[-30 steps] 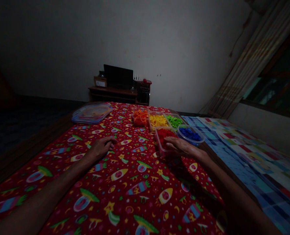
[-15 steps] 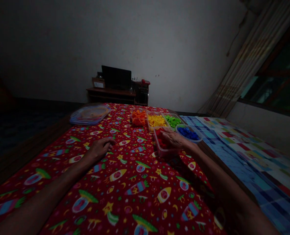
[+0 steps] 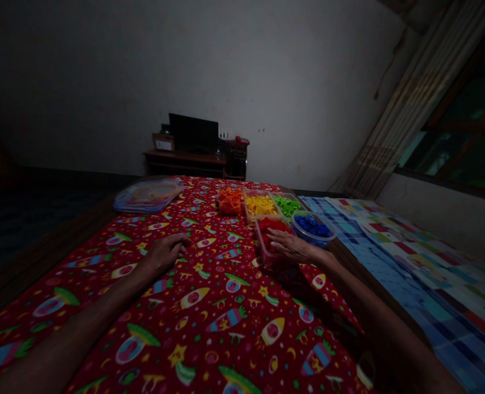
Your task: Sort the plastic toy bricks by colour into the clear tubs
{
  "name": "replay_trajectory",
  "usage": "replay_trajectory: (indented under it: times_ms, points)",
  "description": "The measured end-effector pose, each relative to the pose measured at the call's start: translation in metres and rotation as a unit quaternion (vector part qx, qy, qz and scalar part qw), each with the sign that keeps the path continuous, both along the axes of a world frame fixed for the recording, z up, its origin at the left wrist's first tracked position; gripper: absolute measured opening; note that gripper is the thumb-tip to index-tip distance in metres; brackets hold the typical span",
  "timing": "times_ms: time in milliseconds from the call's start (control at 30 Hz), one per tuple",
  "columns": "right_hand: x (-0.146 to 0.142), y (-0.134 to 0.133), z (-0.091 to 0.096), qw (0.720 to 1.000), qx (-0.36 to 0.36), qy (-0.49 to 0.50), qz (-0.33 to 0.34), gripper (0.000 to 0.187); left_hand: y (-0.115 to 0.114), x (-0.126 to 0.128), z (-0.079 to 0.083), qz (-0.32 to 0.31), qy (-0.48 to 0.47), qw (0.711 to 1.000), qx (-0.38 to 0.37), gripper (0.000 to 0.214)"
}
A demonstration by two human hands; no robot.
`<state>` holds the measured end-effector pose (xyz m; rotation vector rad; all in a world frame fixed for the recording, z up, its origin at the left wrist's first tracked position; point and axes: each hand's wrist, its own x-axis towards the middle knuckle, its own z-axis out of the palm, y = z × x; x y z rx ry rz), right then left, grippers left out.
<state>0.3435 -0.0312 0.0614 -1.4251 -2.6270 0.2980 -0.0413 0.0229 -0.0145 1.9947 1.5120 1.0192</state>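
Observation:
My right hand (image 3: 293,246) lies palm down over a clear plastic box (image 3: 262,249) of small red pieces (image 3: 273,223). Its fingers are stretched out and touch the pieces near the box's right side; no piece shows in its grip. To the right of that box stands a round tub (image 3: 332,232) of blue pieces (image 3: 310,224). Behind it are boxes with yellow pieces (image 3: 261,205) and green pieces (image 3: 286,205). Orange pieces (image 3: 231,200) fill another box further left. On the cloth to the left rests my left hand (image 3: 166,253), fingers loosely curled in, with nothing visible in them.
A red cloth printed with rockets (image 3: 209,295) covers the table. Stacked clear lids (image 3: 147,196) lie at its far left corner. Beyond stands a low desk (image 3: 185,157) with a monitor (image 3: 193,133). To the right is a bed with a checked cover (image 3: 390,262).
My right hand has drawn back a little toward me across the red box, so more red pieces show beyond its fingers. My left hand stays put on the cloth. The view shifts slightly.

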Motion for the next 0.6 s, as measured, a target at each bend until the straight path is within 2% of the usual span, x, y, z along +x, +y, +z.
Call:
replay_trajectory:
  times_ms: [67, 267, 333, 400, 500, 600]
  points:
    - [-0.001, -0.003, 0.002, 1.0, -0.015, 0.003, -0.007, 0.058, 0.001, -0.001, -0.001, -0.002, 0.003, 1.0, 0.002, 0.033]
    - [-0.009, 0.002, 0.002, 0.998, 0.038, -0.022, 0.035, 0.052, -0.003, 0.002, 0.002, 0.001, -0.009, 1.0, 0.001, 0.031]
    - [-0.011, 0.004, 0.009, 0.999, 0.045, 0.006, 0.027, 0.051, -0.004, 0.002, 0.004, -0.002, -0.019, 1.0, 0.0, 0.029]
    - [-0.014, 0.009, 0.022, 0.997, 0.065, 0.05, -0.013, 0.055, -0.004, 0.001, 0.003, -0.006, -0.025, 1.0, -0.004, 0.028]
    - [-0.019, 0.037, 0.042, 0.988, 0.108, 0.077, -0.076, 0.061, -0.003, -0.003, -0.003, -0.011, -0.033, 0.999, -0.013, 0.027]
    - [-0.025, 0.087, 0.046, 0.989, 0.13, 0.036, -0.055, 0.056, -0.001, -0.003, -0.006, -0.019, -0.023, 0.999, -0.016, 0.027]
